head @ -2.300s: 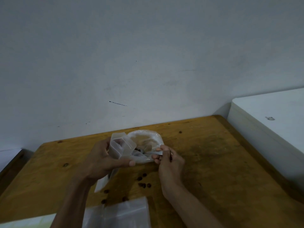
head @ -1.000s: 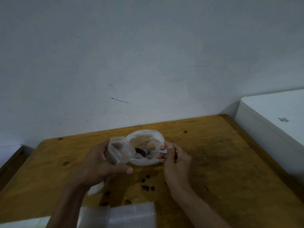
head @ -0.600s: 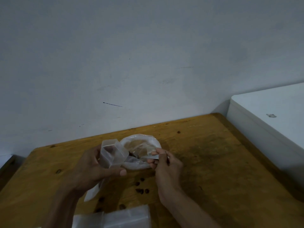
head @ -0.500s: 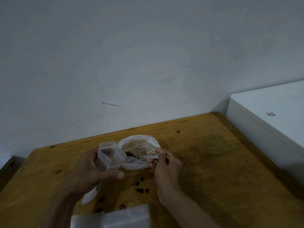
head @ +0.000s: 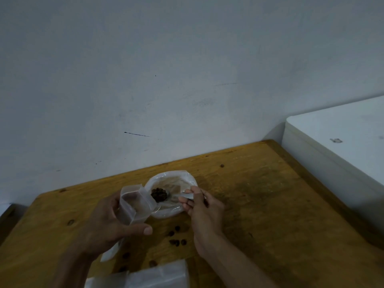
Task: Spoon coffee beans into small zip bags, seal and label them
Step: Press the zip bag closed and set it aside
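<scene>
Small zip bag [head: 135, 204] gripped open by left hand [head: 110, 223]; bean-laden spoon [head: 166, 195] pinched by right hand [head: 202, 206] just beside bag mouth.

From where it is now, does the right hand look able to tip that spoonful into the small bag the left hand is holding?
Probably yes. The right hand holds the loaded spoon right beside the small bag, whose mouth the left hand holds open; nothing lies between them.
</scene>
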Demonstrator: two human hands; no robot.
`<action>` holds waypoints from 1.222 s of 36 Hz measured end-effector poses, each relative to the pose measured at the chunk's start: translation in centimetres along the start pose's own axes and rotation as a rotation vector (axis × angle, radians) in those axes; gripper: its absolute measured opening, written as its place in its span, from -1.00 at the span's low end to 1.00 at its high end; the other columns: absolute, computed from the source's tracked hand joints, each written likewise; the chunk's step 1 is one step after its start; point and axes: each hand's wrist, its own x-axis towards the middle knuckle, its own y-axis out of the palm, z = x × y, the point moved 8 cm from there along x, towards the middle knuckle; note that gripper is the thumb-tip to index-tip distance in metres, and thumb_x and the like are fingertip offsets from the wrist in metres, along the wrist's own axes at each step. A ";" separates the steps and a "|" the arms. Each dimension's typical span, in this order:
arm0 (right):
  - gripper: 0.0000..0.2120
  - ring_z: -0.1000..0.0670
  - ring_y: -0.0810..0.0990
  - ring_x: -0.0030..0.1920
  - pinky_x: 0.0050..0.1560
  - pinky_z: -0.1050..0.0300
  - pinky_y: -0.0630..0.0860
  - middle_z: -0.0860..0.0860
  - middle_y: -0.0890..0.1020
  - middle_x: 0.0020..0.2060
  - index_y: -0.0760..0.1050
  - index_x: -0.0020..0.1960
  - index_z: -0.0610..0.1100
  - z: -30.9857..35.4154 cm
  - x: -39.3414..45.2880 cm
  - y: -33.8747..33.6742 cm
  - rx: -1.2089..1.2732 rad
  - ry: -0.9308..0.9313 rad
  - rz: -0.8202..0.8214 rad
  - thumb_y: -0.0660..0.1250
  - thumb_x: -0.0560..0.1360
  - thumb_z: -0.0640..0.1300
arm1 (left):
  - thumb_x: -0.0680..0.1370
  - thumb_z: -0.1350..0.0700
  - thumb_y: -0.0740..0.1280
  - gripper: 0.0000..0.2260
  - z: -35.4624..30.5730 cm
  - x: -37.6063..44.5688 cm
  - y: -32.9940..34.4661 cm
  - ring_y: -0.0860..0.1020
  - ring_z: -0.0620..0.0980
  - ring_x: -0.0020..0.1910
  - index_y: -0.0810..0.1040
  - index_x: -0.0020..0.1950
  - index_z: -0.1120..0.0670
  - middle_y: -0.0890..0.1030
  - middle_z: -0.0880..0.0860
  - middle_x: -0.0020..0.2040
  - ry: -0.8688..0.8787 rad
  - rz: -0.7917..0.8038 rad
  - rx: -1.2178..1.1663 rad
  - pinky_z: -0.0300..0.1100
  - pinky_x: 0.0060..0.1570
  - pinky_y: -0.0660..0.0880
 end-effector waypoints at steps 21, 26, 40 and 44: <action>-0.87 0.01 0.72 -0.21 -0.24 0.26 0.62 -0.13 0.72 -0.12 0.59 0.09 -0.17 2.2 0.3 -1.3 0.096 -0.034 0.034 0.27 0.63 -0.23 | -0.12 -0.27 0.65 -0.14 1.0 -0.4 -0.6 0.59 -0.07 0.09 0.52 0.14 -0.17 0.64 -0.07 0.11 -0.027 -0.058 0.017 -0.28 -0.12 0.54; -0.88 0.04 0.72 -0.23 -0.28 0.30 0.60 -0.07 0.72 -0.11 0.57 0.04 -0.08 3.5 0.7 -1.8 0.007 -0.124 0.035 0.26 0.64 -0.20 | -0.08 -0.21 0.65 -0.18 1.0 -0.4 -0.5 0.57 -0.08 0.09 0.50 0.15 -0.19 0.61 -0.08 0.13 -0.033 -0.050 0.020 -0.33 -0.20 0.53; -0.78 0.13 0.70 -0.18 -0.08 0.13 0.67 0.08 0.69 -0.25 0.63 0.00 -0.02 3.5 -0.5 -0.6 -0.397 -0.398 0.071 0.20 0.66 -0.10 | -0.10 -0.23 0.63 -0.19 -0.3 -0.4 -0.5 0.61 -0.18 0.00 0.49 0.11 -0.21 0.64 -0.11 0.07 0.010 -0.076 0.009 -0.35 -0.25 0.55; -0.78 0.13 0.70 -0.19 -0.14 0.23 0.63 0.11 0.70 -0.26 0.61 -0.07 0.06 2.7 -0.9 -0.6 -0.337 -0.311 0.067 0.22 0.65 -0.09 | -0.11 -0.23 0.61 -0.21 -0.8 -0.2 -0.4 0.59 -0.16 0.00 0.48 0.08 -0.21 0.62 -0.11 0.06 0.020 -0.088 0.006 -0.35 -0.26 0.53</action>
